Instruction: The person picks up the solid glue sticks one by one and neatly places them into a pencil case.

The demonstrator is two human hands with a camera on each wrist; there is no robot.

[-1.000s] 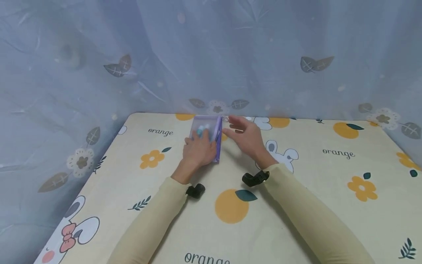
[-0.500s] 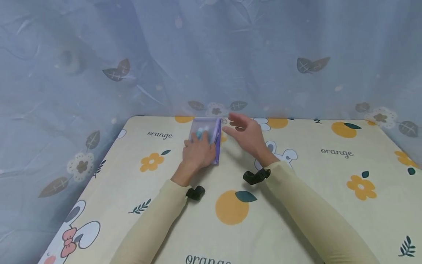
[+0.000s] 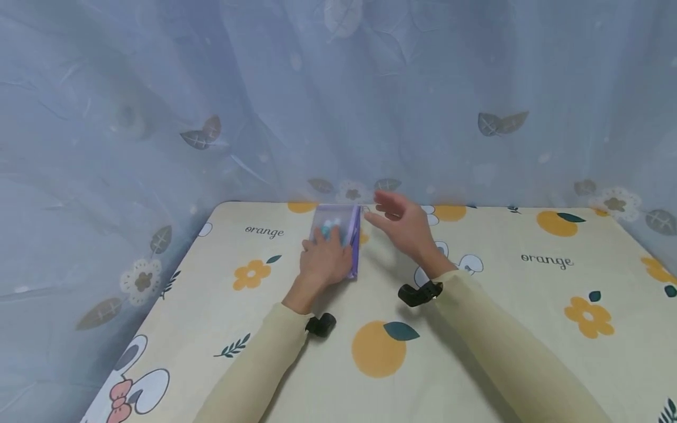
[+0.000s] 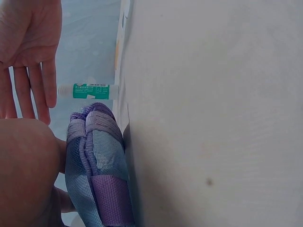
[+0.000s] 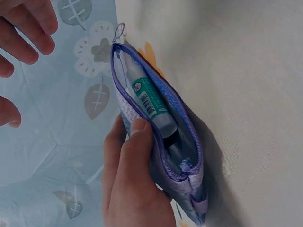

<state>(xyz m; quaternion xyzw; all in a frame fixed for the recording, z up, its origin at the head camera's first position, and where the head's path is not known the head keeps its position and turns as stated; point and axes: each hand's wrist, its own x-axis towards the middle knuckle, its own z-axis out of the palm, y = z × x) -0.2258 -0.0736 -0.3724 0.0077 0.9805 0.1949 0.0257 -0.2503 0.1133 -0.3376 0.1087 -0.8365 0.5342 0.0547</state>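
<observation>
My left hand (image 3: 325, 261) lies over a mesh zip pouch (image 3: 344, 217) with purple edging, at the table's far edge. In the right wrist view its thumb bends onto the purple rim (image 5: 177, 176), and the pouch's mouth gapes. A glue stick (image 5: 150, 101) with a green label lies inside, with something dark under its end. My right hand (image 3: 404, 226) is raised to the right of the pouch, fingers apart, holding nothing. The left wrist view shows a green-labelled glue stick (image 4: 92, 91) beyond the pouch (image 4: 102, 161); whether it is the same one I cannot tell.
The printed cream cloth (image 3: 291, 364) covers the table. A blue-grey curtain (image 3: 338, 88) hangs close behind the far edge and along the left side. A small ring pull (image 5: 119, 30) sticks out from the pouch's far end.
The whole head view has shifted slightly down in the frame. Both hands and the pouch keep nearly the same places relative to the table.
</observation>
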